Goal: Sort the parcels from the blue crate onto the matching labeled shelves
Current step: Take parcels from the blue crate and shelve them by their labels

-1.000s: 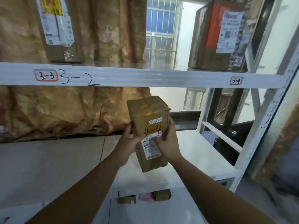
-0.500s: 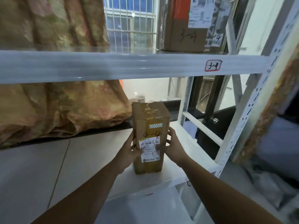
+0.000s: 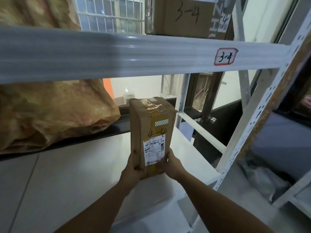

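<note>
A tall brown cardboard parcel (image 3: 151, 128) marked "4-4", with a white shipping label, stands upright on the white lower shelf (image 3: 84, 165). My left hand (image 3: 133, 169) grips its lower left side and my right hand (image 3: 170, 163) its lower right side. Above it runs the grey shelf beam (image 3: 117, 54) with a red-framed tag "3-4" (image 3: 225, 56). On that upper shelf sits a brown box (image 3: 178, 15) marked "3-4".
A large crumpled brown plastic bag (image 3: 50, 118) fills the left rear of the lower shelf. White perforated uprights (image 3: 252, 125) and a cross bar stand at the right. A barred window (image 3: 109, 14) is behind the rack. The blue crate is out of sight.
The parcel went from tilted in the air to standing upright on the lower shelf. My hands slid down to its lower sides. The view has moved closer and to the right.
</note>
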`<state>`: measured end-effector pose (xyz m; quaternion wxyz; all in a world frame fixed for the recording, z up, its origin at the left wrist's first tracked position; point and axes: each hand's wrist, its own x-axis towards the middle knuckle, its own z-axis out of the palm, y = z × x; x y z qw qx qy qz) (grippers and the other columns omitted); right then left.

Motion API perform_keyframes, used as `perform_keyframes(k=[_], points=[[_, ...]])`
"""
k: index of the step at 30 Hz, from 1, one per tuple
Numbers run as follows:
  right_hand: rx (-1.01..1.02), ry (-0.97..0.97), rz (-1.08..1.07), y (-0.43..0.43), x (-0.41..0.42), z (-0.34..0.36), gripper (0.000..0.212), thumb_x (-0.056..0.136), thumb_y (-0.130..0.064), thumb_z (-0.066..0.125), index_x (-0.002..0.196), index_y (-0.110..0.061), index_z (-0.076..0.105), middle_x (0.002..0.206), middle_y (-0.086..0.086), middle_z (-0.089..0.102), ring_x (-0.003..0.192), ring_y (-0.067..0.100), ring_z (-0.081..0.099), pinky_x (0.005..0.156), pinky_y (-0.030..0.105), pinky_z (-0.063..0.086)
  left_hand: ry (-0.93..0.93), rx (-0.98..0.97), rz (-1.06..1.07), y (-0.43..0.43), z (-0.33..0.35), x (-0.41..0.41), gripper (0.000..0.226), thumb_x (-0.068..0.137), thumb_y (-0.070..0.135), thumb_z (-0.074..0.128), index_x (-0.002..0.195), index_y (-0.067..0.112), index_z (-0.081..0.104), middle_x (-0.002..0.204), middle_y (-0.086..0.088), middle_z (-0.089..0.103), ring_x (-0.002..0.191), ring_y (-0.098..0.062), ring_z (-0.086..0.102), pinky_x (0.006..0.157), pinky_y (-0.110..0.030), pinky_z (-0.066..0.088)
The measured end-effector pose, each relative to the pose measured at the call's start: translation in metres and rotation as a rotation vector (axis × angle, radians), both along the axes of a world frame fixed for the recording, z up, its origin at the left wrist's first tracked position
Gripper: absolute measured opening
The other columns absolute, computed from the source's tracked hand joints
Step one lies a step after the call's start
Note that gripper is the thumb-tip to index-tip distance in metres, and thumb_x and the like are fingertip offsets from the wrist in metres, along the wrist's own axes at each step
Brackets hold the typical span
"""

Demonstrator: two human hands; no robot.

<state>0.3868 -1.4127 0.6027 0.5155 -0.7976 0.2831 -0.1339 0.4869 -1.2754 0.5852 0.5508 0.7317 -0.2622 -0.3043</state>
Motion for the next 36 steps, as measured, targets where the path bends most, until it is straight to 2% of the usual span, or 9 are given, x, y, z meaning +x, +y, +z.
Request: perform_keyframes(k=[6, 11, 15, 19, 26, 28, 31, 34, 36], points=[[0.017, 0.036, 0.001, -0.06, 0.01, -0.004, 0.048, 0.092, -0.037, 0.061, 0.135, -0.026, 0.041, 0.137, -0.005, 0.052, 0.126, 0.022, 0.051, 0.105, 0.04, 0.045, 0.108, -0.058, -0.037, -0.05, 0.016, -0.002, 0.057, 0.093, -0.004, 0.052, 0.114, 0.044, 0.027, 0.106, 0.023, 0.042, 0.114, -0.016, 0.043, 0.104, -0.043, 0.038], [0.096, -0.006, 0.084, -0.11, 0.004, 0.0, 0.062, 0.067, -0.052, 0.07, 0.121, -0.037, 0.042, 0.12, -0.013, 0.052, 0.117, 0.014, 0.051, 0.098, 0.032, 0.046, 0.314, -0.058, 0.058, -0.096, 0.007, -0.006, 0.073, 0.09, 0.015, 0.064, 0.145, 0.04, 0.022, 0.148, 0.001, 0.034, 0.135, -0.032, 0.036, 0.105, -0.048, 0.037], [0.117, -0.044, 0.089, -0.143, 0.002, -0.005, 0.034, 0.088, -0.05, 0.056, 0.115, -0.033, 0.045, 0.115, -0.013, 0.052, 0.119, 0.017, 0.053, 0.098, 0.027, 0.045, 0.331, -0.107, 0.125, -0.134, 0.01, -0.023, 0.068, 0.086, 0.037, 0.066, 0.138, 0.045, 0.023, 0.143, 0.003, 0.04, 0.132, -0.028, 0.041, 0.098, -0.043, 0.043], [0.091, -0.021, 0.097, -0.158, 0.004, -0.018, 0.034, 0.095, -0.044, 0.045, 0.127, -0.032, 0.04, 0.121, -0.014, 0.049, 0.117, 0.011, 0.05, 0.104, 0.031, 0.04, 0.275, -0.107, 0.227, -0.156, 0.004, -0.035, 0.081, 0.079, 0.06, 0.062, 0.145, 0.039, 0.021, 0.152, 0.0, 0.033, 0.138, -0.029, 0.034, 0.107, -0.047, 0.037], [0.158, 0.077, -0.06, -0.147, 0.002, -0.055, 0.059, 0.1, -0.037, 0.047, 0.149, -0.019, 0.021, 0.146, 0.004, 0.045, 0.132, 0.027, 0.047, 0.108, 0.044, 0.041, 0.292, -0.02, 0.314, -0.141, -0.013, -0.049, 0.09, 0.077, 0.056, 0.059, 0.15, 0.031, 0.013, 0.157, -0.009, 0.024, 0.141, -0.031, 0.03, 0.11, -0.048, 0.033], [0.22, 0.099, -0.219, -0.136, 0.003, -0.059, 0.065, 0.098, -0.028, 0.052, 0.15, -0.015, 0.016, 0.144, 0.011, 0.046, 0.129, 0.033, 0.048, 0.106, 0.046, 0.042, 0.206, 0.059, 0.321, -0.126, -0.02, -0.057, 0.087, 0.082, 0.048, 0.064, 0.151, 0.029, 0.014, 0.157, -0.011, 0.023, 0.141, -0.029, 0.029, 0.109, -0.042, 0.034], [0.342, 0.117, -0.447, -0.11, 0.002, -0.061, 0.056, 0.091, -0.018, 0.06, 0.138, -0.008, 0.033, 0.125, 0.019, 0.056, 0.112, 0.037, 0.056, 0.096, 0.047, 0.047, -0.117, 0.308, 0.283, -0.093, -0.031, -0.066, 0.078, 0.088, 0.038, 0.065, 0.151, 0.024, 0.02, 0.154, -0.008, 0.031, 0.14, -0.023, 0.033, 0.108, -0.03, 0.031], [0.304, 0.149, -0.253, -0.063, -0.002, -0.056, 0.033, 0.094, -0.017, 0.052, 0.125, -0.008, 0.045, 0.112, 0.014, 0.059, 0.094, 0.028, 0.056, 0.083, 0.033, 0.046, -0.571, 0.578, 0.229, -0.041, -0.034, -0.073, 0.066, 0.089, 0.029, 0.062, 0.147, 0.022, 0.033, 0.15, 0.0, 0.039, 0.137, -0.022, 0.038, 0.109, -0.03, 0.032], [0.153, 0.181, -0.056, -0.021, -0.004, -0.051, 0.027, 0.091, -0.013, 0.052, 0.118, -0.014, 0.048, 0.102, 0.008, 0.059, 0.089, 0.024, 0.055, 0.078, 0.03, 0.045, -0.82, 0.722, 0.218, 0.005, -0.036, -0.079, 0.064, 0.071, 0.023, 0.076, 0.132, 0.021, 0.056, 0.134, -0.005, 0.058, 0.124, -0.029, 0.054, 0.096, -0.04, 0.048]])
